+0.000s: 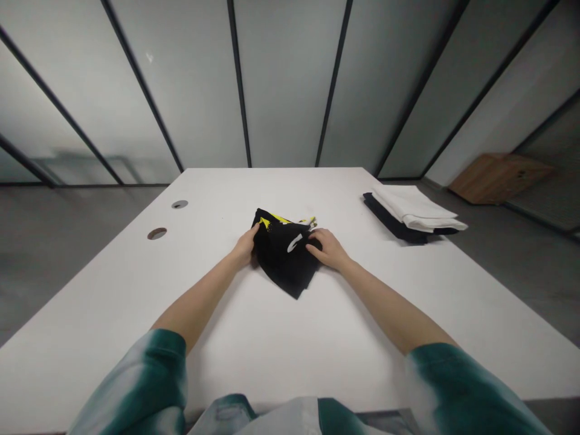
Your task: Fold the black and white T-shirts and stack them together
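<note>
A black garment (290,260) with yellow and white print is bunched into a folded bundle at the middle of the table, one corner pointing towards me. My left hand (247,246) grips its left edge, thumb on top and the other fingers mostly hidden behind the cloth. On the right side, my right hand (330,249) pinches the fabric near a white mark, thumb and fingers curled over the edge. The garment's exact kind cannot be made out from this folded shape.
Folded white cloth (414,205) lies on folded black cloth (394,226) near the right edge of the white table (281,356). Two round holes are in the tabletop at left. Frosted glass panels (285,78) stand beyond, and a wooden box-like piece (496,178) is on the floor at right.
</note>
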A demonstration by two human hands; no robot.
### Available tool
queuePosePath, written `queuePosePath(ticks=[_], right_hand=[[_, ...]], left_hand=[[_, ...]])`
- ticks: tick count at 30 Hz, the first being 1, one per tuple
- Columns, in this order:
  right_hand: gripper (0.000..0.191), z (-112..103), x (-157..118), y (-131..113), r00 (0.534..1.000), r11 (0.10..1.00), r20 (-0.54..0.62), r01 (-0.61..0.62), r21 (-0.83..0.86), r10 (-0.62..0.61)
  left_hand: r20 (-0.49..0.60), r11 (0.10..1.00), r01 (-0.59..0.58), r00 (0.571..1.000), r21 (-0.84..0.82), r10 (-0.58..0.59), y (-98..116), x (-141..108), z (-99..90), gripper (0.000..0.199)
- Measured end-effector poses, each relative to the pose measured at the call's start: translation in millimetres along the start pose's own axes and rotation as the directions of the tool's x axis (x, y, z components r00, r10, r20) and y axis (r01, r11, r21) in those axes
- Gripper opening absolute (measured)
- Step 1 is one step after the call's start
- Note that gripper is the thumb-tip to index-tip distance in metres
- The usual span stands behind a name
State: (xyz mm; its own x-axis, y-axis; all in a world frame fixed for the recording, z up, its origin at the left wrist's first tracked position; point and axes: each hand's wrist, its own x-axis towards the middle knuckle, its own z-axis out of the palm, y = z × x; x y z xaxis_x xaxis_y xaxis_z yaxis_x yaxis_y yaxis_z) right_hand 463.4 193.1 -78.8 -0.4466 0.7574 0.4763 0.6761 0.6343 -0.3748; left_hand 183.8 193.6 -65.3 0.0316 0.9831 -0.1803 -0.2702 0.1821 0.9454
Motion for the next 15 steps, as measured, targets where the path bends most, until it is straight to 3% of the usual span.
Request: queuePosePath(ticks=[2, 4, 5, 7, 9, 10, 11, 12, 15], right_hand=[[0.033, 0.0, 0.3, -2.9, 0.996, 0.998, 0.089, 0.005, -0.057, 0.000], [0.035, 1.8, 1.0, -4.1, 0.985, 0.993, 0.172, -0.005, -0.115, 0.025], [0.035, 3.0, 1.4, -4.3, 0.979, 0.990, 0.197, -0.014, -0.140, 0.042], [0.033, 4.5, 2.0, -4.6, 0.978, 0.984, 0.198, -0.031, -0.173, 0.066], [0.031, 3.9, 2.2, -6.0, 0.987, 0.984, 0.149, -0.025, -0.176, 0.052], [0.028, 2.7, 2.1, -7.7, 0.992, 0.986, 0.119, -0.008, -0.167, 0.028], [0.026, 1.1, 1.9, -10.3, 0.995, 0.988, 0.096, 0.020, -0.150, -0.005], [0.022, -0.7, 1.7, -13.8, 0.995, 0.991, 0.085, 0.054, -0.124, -0.044], [0.016, -4.4, 1.2, -29.1, 0.977, 0.985, 0.127, 0.172, -0.009, -0.170]], left_hand=[[-0.098, 0.998, -0.027, 0.995, -0.049, 0.022, 0.8, 6.4, -7.3, 0.041], [-0.222, 0.989, -0.127, 0.965, 0.079, 0.142, 3.0, 13.4, -20.4, 0.035], [-0.283, 0.961, -0.188, 0.928, 0.204, 0.242, 4.1, 16.4, -27.6, 0.033], [-0.346, 0.822, -0.279, 0.805, 0.497, 0.482, 5.9, 19.8, -40.3, 0.039], [-0.272, 0.606, -0.324, 0.674, 0.726, 0.687, 6.5, 19.8, -47.5, 0.051], [-0.196, 0.500, -0.336, 0.640, 0.798, 0.743, 6.5, 18.8, -48.6, 0.053], [-0.109, 0.411, -0.340, 0.644, 0.846, 0.757, 6.3, 17.3, -48.0, 0.050], [-0.018, 0.342, -0.341, 0.685, 0.876, 0.729, 6.0, 15.6, -46.0, 0.043], [0.188, 0.228, -0.334, 0.849, 0.914, 0.493, 5.5, 8.9, -33.7, 0.021]])
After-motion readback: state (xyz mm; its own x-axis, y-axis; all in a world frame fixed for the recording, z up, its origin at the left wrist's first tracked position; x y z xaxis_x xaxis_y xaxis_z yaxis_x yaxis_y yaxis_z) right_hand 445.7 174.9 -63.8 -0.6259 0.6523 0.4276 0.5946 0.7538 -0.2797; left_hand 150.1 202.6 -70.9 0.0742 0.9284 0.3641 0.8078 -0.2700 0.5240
